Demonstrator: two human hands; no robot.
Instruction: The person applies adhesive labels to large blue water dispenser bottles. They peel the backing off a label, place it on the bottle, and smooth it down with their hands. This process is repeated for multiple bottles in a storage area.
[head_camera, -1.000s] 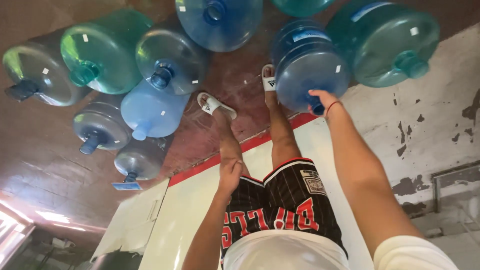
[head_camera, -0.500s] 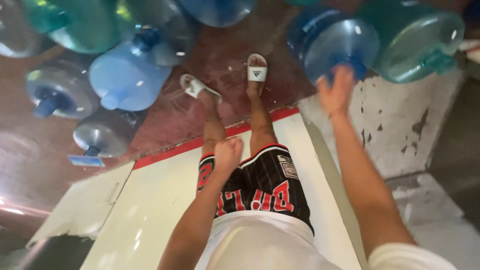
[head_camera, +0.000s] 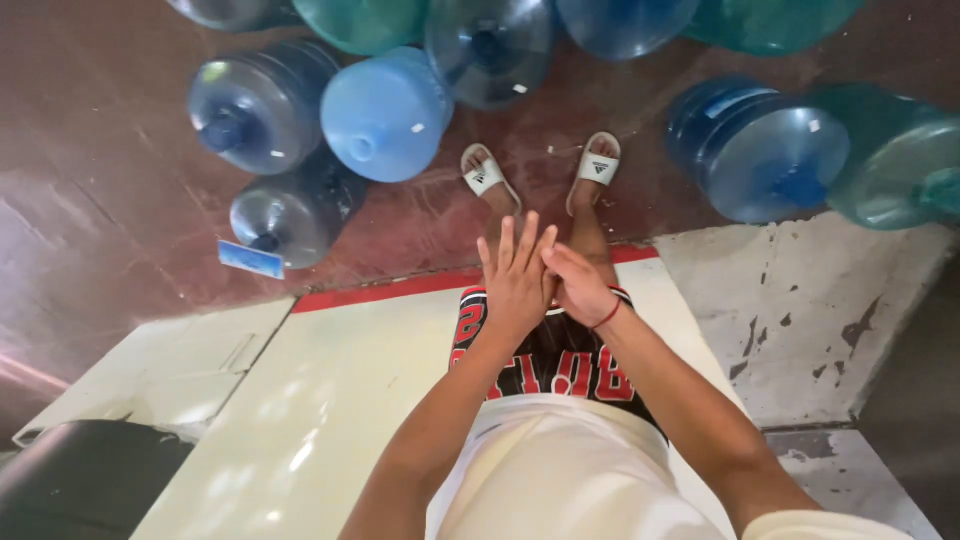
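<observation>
The head view looks straight down the person's body to a dark red floor (head_camera: 120, 200). The left hand (head_camera: 517, 283) is spread flat, fingers straight and slightly fanned, holding nothing. The right hand (head_camera: 580, 287) lies against it, palm to palm at the heel, loosely curled and also holding nothing; a thin red band circles its wrist. The two hands meet in front of the black and red shorts (head_camera: 560, 365), above the feet in white slide sandals (head_camera: 540, 170).

Large water jugs lie on their sides on the floor, well apart from both hands. A light blue jug (head_camera: 385, 115) is just left of the left foot, touching a darker blue jug (head_camera: 262, 105) and a smaller grey-blue jug (head_camera: 290, 210). To the right, a blue jug (head_camera: 765, 150) lies beside a green jug (head_camera: 895, 160). More jugs crowd the top edge.

The hands appear to be between handlings, rubbing or brushing together. Taking a jug would call for bending down and reaching well forward to its neck or body.
</observation>
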